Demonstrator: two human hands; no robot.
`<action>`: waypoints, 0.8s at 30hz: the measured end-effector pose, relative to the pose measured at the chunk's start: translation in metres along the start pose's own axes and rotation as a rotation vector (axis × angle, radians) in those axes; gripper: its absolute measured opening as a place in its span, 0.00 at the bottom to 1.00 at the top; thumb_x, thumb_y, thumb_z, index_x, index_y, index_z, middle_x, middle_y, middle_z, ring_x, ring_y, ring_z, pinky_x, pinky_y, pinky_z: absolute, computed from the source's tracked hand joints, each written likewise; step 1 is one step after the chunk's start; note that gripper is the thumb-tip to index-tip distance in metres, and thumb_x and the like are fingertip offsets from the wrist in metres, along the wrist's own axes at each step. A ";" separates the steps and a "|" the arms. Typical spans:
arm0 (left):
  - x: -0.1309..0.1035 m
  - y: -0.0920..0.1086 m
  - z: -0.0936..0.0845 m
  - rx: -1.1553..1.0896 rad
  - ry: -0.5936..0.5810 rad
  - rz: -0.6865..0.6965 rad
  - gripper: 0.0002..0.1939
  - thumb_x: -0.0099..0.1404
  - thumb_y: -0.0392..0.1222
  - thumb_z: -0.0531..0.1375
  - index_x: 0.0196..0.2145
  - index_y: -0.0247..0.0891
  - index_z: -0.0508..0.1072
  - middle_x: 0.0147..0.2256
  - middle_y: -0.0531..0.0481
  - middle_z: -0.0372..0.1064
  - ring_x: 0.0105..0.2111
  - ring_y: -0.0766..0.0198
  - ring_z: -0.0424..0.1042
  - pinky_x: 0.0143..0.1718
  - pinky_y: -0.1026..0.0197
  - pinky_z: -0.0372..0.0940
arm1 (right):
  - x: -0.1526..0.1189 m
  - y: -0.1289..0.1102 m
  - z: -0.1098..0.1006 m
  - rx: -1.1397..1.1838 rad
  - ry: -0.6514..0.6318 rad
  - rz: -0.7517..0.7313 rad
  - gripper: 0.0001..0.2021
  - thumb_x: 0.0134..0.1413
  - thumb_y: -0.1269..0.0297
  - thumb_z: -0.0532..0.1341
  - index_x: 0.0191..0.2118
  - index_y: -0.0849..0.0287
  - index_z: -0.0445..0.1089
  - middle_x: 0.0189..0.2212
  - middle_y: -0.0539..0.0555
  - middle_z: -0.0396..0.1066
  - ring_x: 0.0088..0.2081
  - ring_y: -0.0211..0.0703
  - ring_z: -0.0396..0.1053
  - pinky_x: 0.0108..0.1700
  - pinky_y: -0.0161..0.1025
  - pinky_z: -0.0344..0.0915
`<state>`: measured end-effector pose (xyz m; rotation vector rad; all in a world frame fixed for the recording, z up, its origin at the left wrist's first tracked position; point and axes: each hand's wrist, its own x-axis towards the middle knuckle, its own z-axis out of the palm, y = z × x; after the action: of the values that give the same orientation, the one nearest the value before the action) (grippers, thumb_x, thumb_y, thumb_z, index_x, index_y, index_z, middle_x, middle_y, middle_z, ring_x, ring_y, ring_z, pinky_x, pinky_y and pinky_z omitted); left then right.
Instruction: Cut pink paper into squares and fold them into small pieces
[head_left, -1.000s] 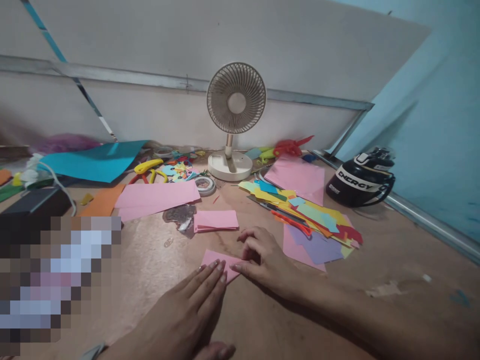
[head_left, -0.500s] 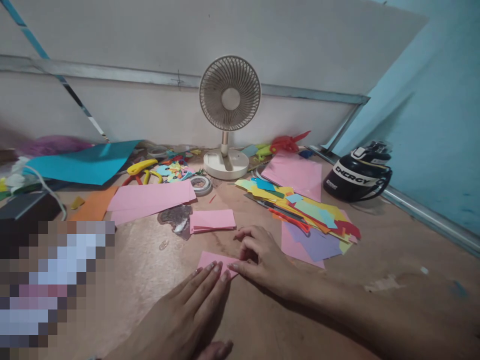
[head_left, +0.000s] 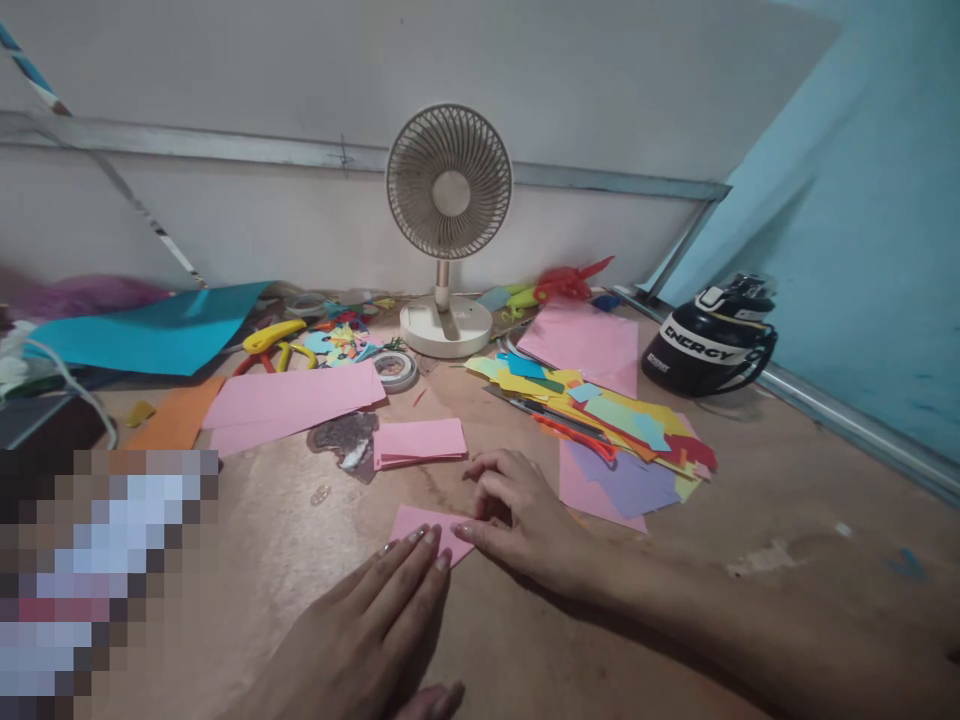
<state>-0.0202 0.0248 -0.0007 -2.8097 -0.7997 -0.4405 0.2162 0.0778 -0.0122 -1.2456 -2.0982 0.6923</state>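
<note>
A small piece of pink paper [head_left: 417, 517] lies on the wooden table, partly covered by my hands. My left hand [head_left: 367, 610] rests on it with straight fingers laid flat, the fingertips pressing its lower middle. The thumb tip of my right hand [head_left: 517, 510] touches the paper's right end. Its other fingers curve above the table, with a gap between them and the thumb. Just beyond lies a small stack of pink paper pieces [head_left: 420, 440], close to my right fingertips but apart from them.
A white fan [head_left: 448, 195] stands at the back. Scissors with orange handles [head_left: 581, 438] lie among colored paper scraps [head_left: 622, 420] to the right, near a black jug [head_left: 709, 345]. Leftward are larger pink sheets [head_left: 292, 400], a tape roll [head_left: 395, 371] and yellow-handled scissors [head_left: 274, 337].
The view has shifted slightly, so the surroundings sit a little further left. Both hands keep nearly the same place on the pink paper.
</note>
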 end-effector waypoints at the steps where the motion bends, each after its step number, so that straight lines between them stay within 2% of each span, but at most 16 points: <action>1: 0.000 0.000 0.000 0.007 -0.003 0.006 0.41 0.71 0.59 0.55 0.70 0.31 0.47 0.59 0.38 0.66 0.56 0.51 0.71 0.54 0.56 0.69 | 0.000 0.000 0.000 -0.001 -0.001 0.001 0.10 0.51 0.71 0.70 0.29 0.59 0.68 0.48 0.55 0.68 0.53 0.51 0.64 0.52 0.48 0.60; 10: 0.000 -0.001 -0.001 -0.007 0.005 0.006 0.43 0.70 0.59 0.56 0.71 0.31 0.45 0.59 0.38 0.66 0.56 0.49 0.71 0.53 0.55 0.69 | -0.001 -0.001 -0.001 0.014 -0.017 0.011 0.10 0.51 0.71 0.70 0.29 0.59 0.67 0.48 0.56 0.67 0.53 0.51 0.64 0.53 0.49 0.60; 15: 0.000 -0.002 -0.003 0.013 0.007 0.027 0.39 0.71 0.58 0.55 0.69 0.31 0.51 0.58 0.38 0.67 0.56 0.51 0.70 0.54 0.55 0.69 | -0.001 -0.001 -0.001 0.006 -0.026 0.015 0.10 0.50 0.71 0.70 0.29 0.59 0.68 0.48 0.56 0.67 0.53 0.51 0.64 0.53 0.48 0.60; 20: 0.000 -0.002 -0.004 0.046 -0.015 0.054 0.34 0.70 0.59 0.55 0.63 0.30 0.63 0.57 0.38 0.68 0.56 0.51 0.71 0.54 0.56 0.69 | 0.000 0.001 -0.002 0.005 -0.018 -0.001 0.10 0.51 0.70 0.71 0.31 0.59 0.67 0.49 0.56 0.68 0.53 0.52 0.64 0.53 0.49 0.60; 24: 0.000 -0.003 -0.003 0.046 -0.030 0.049 0.33 0.69 0.58 0.57 0.62 0.30 0.65 0.58 0.37 0.68 0.56 0.50 0.70 0.55 0.56 0.68 | 0.000 0.001 -0.002 0.003 -0.017 -0.015 0.12 0.51 0.70 0.70 0.35 0.58 0.66 0.47 0.57 0.68 0.51 0.52 0.64 0.52 0.50 0.60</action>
<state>-0.0221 0.0265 0.0026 -2.7927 -0.7361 -0.3683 0.2177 0.0788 -0.0117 -1.2250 -2.1177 0.7010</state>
